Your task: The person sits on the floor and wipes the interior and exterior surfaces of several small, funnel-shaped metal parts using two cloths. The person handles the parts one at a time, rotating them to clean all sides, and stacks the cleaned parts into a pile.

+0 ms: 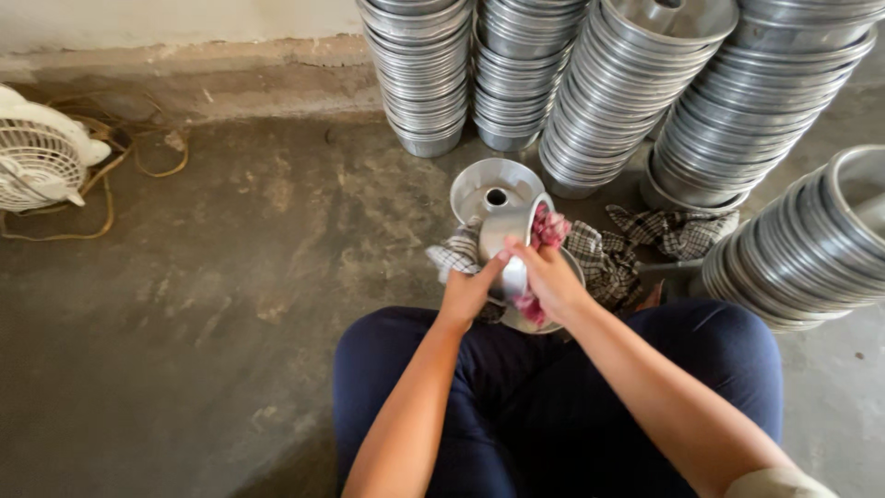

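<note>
Leaning stacks of aluminium ring-cake pans [636, 88] crowd the concrete floor [230, 277]; a knock could topple them. Checked cloth [608, 263] lies beneath the work. Left hand [468, 290] grips a small aluminium pan [505, 229] above the lap; right hand [550, 277] pinches a pink rag [549, 226] inside it. Smooth metal may slip.

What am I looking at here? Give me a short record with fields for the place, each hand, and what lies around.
Place: bare concrete floor beside a wall; the person sits low, legs in dark trousers.
Left hand: steadies a small metal pan, tipped on its side.
Right hand: presses a pink cloth against the pan.
Under the hands: a checked cloth.
Just beyond: a ring-shaped metal pan on the floor.
Behind and right: tall stacks of metal pans, some leaning.
Far left: a white fan with loose cord.
</note>
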